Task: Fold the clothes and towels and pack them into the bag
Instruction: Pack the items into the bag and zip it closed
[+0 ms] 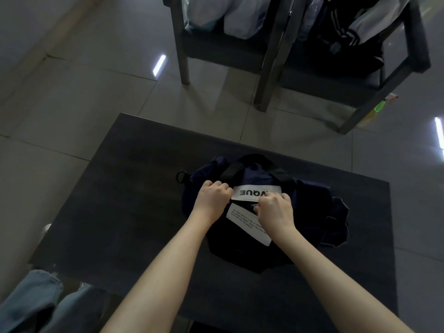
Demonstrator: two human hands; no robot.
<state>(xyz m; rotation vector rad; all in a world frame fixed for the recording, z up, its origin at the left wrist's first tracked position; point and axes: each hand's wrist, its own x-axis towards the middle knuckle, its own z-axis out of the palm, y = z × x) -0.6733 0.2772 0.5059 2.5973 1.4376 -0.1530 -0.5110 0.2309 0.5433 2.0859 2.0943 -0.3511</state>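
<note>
We brace bag fabric in left hand, left of the label; right hand pinches just below the label, likely the zip, for opening

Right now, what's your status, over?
Left hand and right hand gripping bag at its white label. Bag on table. Clothes on chairs beyond.

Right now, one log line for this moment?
left hand: grips bag | right hand: grips bag | bag: on table | clothes: on chairs
</note>
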